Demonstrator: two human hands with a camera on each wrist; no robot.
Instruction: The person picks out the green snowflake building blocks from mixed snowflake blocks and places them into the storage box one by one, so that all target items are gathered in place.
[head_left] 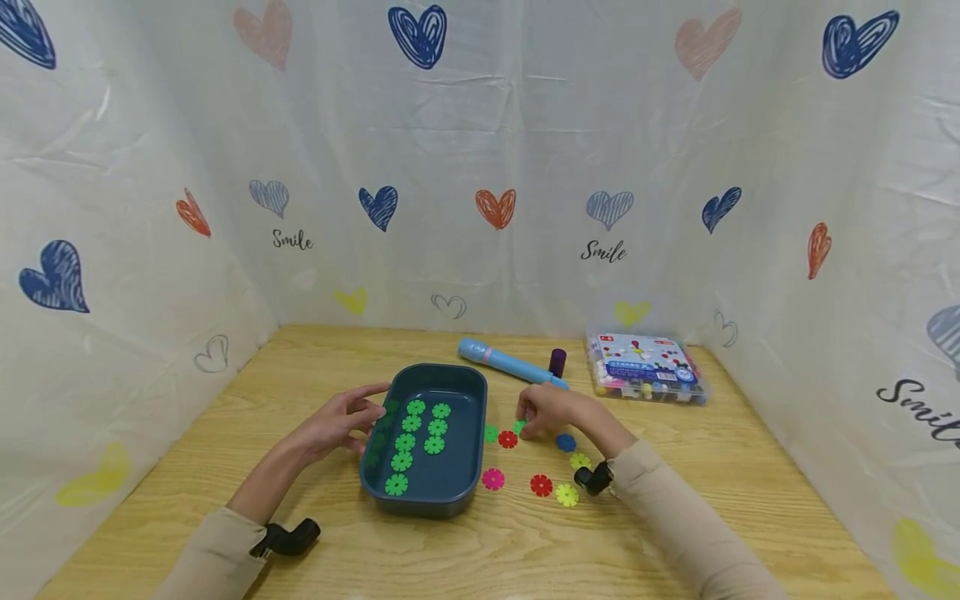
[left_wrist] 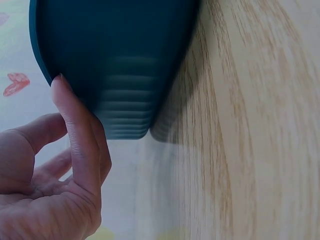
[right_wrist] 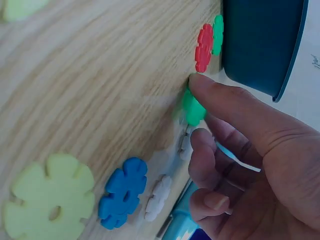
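A dark blue-green tray [head_left: 423,497] stands on the table with several green snowflake discs [head_left: 402,461] lying inside in two rows. My left hand [head_left: 341,423] touches the tray's left rim with its fingertips, its fingers loosely bent and not wrapped round the wall. To the right of the tray, my right hand [head_left: 551,407] pinches a green snowflake disc [right_wrist: 193,107] between thumb and fingers, close to the tabletop. Just left of those fingertips lie a red disc [head_left: 507,439] and another green disc [head_left: 491,433], the green one beside the tray wall.
Loose discs lie near my right wrist: pink [head_left: 492,479], red [head_left: 541,485], yellow [head_left: 567,495] and blue [head_left: 566,442]. Behind are a light blue tube [head_left: 510,363], a dark purple cylinder [head_left: 557,362] and a clear boxed set [head_left: 648,371]. A heart-printed curtain [head_left: 480,125] surrounds the table.
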